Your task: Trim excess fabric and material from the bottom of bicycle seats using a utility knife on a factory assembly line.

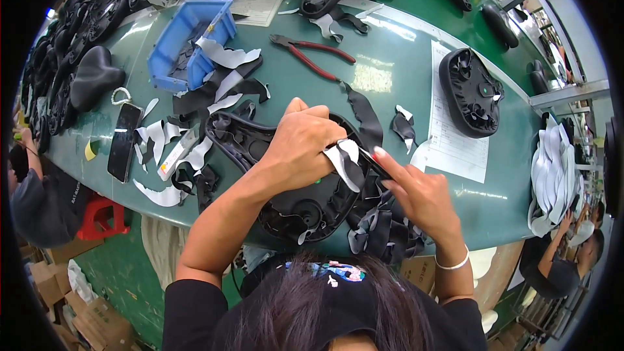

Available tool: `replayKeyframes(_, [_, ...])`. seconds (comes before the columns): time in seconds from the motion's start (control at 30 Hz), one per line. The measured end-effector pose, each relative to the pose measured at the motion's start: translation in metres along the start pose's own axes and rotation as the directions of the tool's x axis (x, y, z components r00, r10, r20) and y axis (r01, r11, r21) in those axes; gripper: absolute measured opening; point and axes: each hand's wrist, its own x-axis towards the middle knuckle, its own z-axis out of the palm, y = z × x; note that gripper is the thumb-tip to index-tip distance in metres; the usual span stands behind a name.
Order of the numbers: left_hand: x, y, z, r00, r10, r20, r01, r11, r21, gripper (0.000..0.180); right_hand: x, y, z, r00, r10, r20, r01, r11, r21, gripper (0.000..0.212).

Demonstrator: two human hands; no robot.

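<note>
A black bicycle saddle point(279, 211) lies underside up at the table's near edge, its hollow shell facing me. My left hand point(300, 143) is closed over its right rim, pinching a black trim strip point(351, 168) with a white backing. Beside it, my right hand point(422, 198) grips a thin dark tool point(377, 166) with its index finger stretched along it. The tool's tip is at the strip by the rim; I cannot make out its exact kind. Cut-off strips point(383, 227) are heaped under my right hand.
Red-handled cutting pliers point(318, 52) lie beyond the saddle. At the left are a blue bin point(159, 58), a phone point(125, 143) and scattered scraps point(162, 192). Another upturned saddle point(471, 94) rests on a paper sheet point(458, 153) at the right. Other people sit at both sides.
</note>
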Motion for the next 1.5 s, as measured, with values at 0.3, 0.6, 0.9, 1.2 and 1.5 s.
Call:
replayKeyframes(0.3, [-0.005, 0.006, -0.012, 0.866, -0.497, -0.043, 0.106, 0.266, -0.958, 0.014, -0.025, -0.041, 0.02, 0.968, 0.249, 0.009, -0.244, 0.956, -0.165, 0.062])
replayKeyframes(0.6, [0.001, -0.016, -0.038, 0.914, -0.255, -0.316, -0.375, -0.234, -0.897, 0.026, -0.031, -0.062, 0.025, 0.95, 0.31, 0.044, -0.302, 0.944, -0.132, 0.06])
replayKeyframes(0.9, [0.019, -0.026, -0.019, 0.856, 0.052, -0.515, 0.141, 0.934, 0.328, 0.02, 0.021, -0.034, -0.005, 0.971, 0.238, 0.033, -0.212, 0.911, -0.353, 0.048])
replayKeyframes(1.2, [-0.025, -0.005, -0.022, 0.676, -0.729, -0.11, 0.208, 0.331, -0.92, 0.054, 0.043, 0.009, -0.043, 0.982, 0.105, 0.158, -0.032, 0.913, -0.407, 0.044])
replayKeyframes(1.5, [-0.079, -0.015, -0.099, 0.791, -0.223, -0.57, -0.458, 0.401, -0.793, 0.068, 0.019, -0.017, -0.044, 0.923, 0.095, 0.373, 0.098, 0.879, -0.466, 0.05])
